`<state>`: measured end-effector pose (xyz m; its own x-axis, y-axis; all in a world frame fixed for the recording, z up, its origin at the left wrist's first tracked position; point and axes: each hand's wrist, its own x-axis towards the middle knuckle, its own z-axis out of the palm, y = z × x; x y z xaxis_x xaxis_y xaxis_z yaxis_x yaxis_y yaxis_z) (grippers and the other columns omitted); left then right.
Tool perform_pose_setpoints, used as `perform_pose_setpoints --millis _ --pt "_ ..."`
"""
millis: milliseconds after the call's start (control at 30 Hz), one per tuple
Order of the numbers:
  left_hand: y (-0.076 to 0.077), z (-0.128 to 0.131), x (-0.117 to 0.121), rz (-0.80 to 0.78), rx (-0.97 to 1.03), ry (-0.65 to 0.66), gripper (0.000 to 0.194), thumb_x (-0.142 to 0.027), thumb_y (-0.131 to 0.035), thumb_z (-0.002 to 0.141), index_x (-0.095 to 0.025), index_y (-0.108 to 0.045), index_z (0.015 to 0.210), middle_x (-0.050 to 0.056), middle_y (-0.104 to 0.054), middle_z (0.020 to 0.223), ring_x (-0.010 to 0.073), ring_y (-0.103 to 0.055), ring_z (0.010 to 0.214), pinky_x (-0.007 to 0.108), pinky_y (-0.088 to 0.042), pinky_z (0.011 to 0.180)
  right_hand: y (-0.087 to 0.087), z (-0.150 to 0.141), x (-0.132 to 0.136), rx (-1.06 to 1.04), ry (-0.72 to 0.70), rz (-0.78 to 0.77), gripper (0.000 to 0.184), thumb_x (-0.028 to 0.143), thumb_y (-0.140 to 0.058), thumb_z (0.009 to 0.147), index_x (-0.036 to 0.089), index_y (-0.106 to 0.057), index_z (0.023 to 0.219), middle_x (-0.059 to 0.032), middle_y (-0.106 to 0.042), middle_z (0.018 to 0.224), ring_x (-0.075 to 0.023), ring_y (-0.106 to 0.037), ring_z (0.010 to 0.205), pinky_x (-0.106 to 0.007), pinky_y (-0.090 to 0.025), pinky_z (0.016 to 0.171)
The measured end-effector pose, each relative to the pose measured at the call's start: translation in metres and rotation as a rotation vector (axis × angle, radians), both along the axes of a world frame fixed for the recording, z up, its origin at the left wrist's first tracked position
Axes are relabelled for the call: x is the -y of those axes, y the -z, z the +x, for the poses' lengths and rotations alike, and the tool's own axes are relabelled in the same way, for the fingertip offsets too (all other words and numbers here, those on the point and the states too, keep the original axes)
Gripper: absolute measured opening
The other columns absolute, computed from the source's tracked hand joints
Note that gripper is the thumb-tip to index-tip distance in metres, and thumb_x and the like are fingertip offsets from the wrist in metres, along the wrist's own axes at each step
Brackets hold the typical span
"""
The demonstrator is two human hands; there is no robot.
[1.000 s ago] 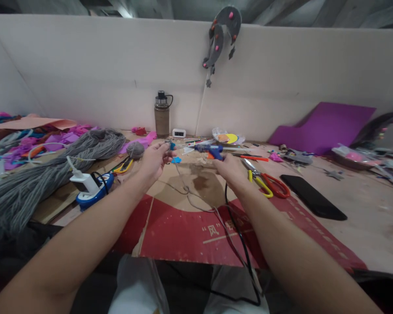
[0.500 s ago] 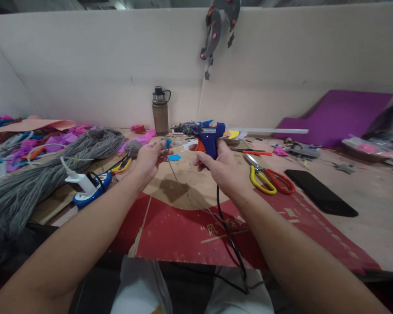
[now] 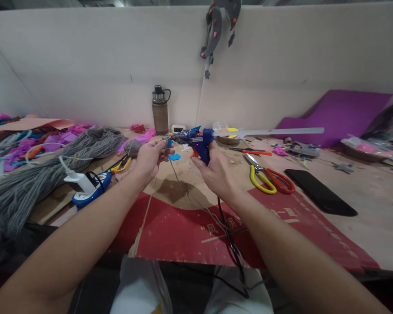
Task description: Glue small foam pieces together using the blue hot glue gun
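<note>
My right hand is wrapped round the grip of a blue hot glue gun, a long glue stick jutting from its back. The gun's nozzle end, crusted with bits, points left and reaches my left hand. Between the fingertips of that hand is a small blue piece, pinched, with a grey yarn strand hanging from it. Whether the nozzle touches the piece I cannot tell. A blue flower-shaped cutout lies on the cardboard just beyond the hands.
Scissors and a black phone lie to the right. A bottle stands by the wall. At left are a grey yarn bundle and a power strip. The gun's black cord runs over the red cardboard's front edge.
My right hand has moved left with the glue gun, bringing its nozzle up to the blue piece. My left hand has stayed almost in place.
</note>
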<state>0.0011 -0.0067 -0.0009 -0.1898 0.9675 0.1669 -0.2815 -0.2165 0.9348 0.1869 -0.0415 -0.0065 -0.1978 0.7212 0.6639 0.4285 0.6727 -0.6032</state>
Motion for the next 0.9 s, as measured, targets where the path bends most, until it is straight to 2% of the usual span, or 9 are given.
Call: perform_pose_setpoints --millis 300,433,500,600,667,733,833,900 --pt "0.001 0.0 0.001 0.013 -0.047 -0.004 0.007 -0.019 -0.061 0.08 -0.013 -0.061 0.076 0.005 -0.07 0.072 0.0085 -0.063 0.053 0.016 -0.039 0.042 -0.003 -0.003 0.003 0.042 0.07 -0.087 0.041 0.024 -0.054 0.085 0.018 -0.049 0.125 -0.0132 -0.063 0.116 -0.027 -0.061 0.102 -0.043 -0.048 0.09" --pt "-0.001 0.001 0.002 0.012 -0.047 -0.035 0.006 -0.017 -0.06 0.08 -0.012 -0.061 0.076 0.005 -0.069 0.071 0.0084 -0.063 0.052 0.015 -0.038 0.041 -0.002 0.0 -0.003 -0.08 0.102 -0.068 0.038 0.028 -0.055 0.085 0.019 -0.05 0.121 -0.0118 -0.063 0.115 -0.0244 -0.06 0.103 -0.04 -0.049 0.089" --pt "-0.002 0.001 0.002 0.008 -0.038 -0.054 0.006 -0.015 -0.06 0.08 -0.012 -0.06 0.075 0.005 -0.069 0.07 0.0081 -0.062 0.052 0.015 -0.038 0.041 0.003 0.004 -0.014 -0.162 0.158 -0.145 0.033 0.031 -0.057 0.083 0.02 -0.052 0.114 -0.01 -0.065 0.108 -0.0228 -0.063 0.093 -0.037 -0.051 0.081" --pt "-0.001 0.002 0.002 0.026 -0.046 -0.04 0.006 -0.016 -0.061 0.079 -0.013 -0.061 0.074 0.005 -0.069 0.072 0.0074 -0.061 0.052 0.015 -0.038 0.042 0.015 0.012 -0.034 -0.173 0.224 -0.423 0.023 0.033 -0.056 0.081 0.02 -0.054 0.099 -0.0074 -0.067 0.086 -0.0191 -0.061 0.063 -0.035 -0.05 0.059" --pt "0.0 0.003 0.003 0.047 -0.063 -0.017 0.007 -0.017 -0.062 0.079 -0.013 -0.061 0.074 0.005 -0.069 0.074 0.0072 -0.061 0.052 0.015 -0.038 0.042 0.022 0.018 -0.044 -0.094 0.237 -0.607 0.015 0.032 -0.053 0.083 0.019 -0.056 0.089 -0.0067 -0.065 0.074 -0.018 -0.058 0.054 -0.033 -0.047 0.053" --pt "0.001 0.005 0.004 0.068 -0.086 0.012 0.008 -0.017 -0.062 0.079 -0.013 -0.06 0.072 0.005 -0.068 0.072 0.0071 -0.06 0.051 0.016 -0.037 0.042 0.024 0.026 -0.049 0.114 0.296 -0.68 0.016 0.034 -0.054 0.084 0.019 -0.058 0.079 -0.0086 -0.064 0.068 -0.0201 -0.061 0.058 -0.033 -0.047 0.056" --pt "0.003 0.008 0.007 0.097 -0.138 0.054 0.011 -0.019 -0.063 0.078 -0.013 -0.059 0.07 0.006 -0.069 0.073 0.0075 -0.061 0.052 0.016 -0.038 0.043 0.016 0.036 -0.047 0.508 0.486 -0.554 0.027 0.039 -0.058 0.084 0.016 -0.061 0.07 -0.0171 -0.066 0.076 -0.0287 -0.066 0.081 -0.037 -0.047 0.07" --pt "0.003 0.01 0.009 0.108 -0.172 0.065 0.013 -0.023 -0.065 0.078 -0.013 -0.06 0.071 0.007 -0.07 0.076 0.0077 -0.06 0.052 0.017 -0.039 0.043 0.009 0.037 -0.041 0.605 0.594 -0.418 0.032 0.043 -0.058 0.084 0.013 -0.064 0.074 -0.0222 -0.066 0.09 -0.033 -0.064 0.093 -0.041 -0.046 0.077"
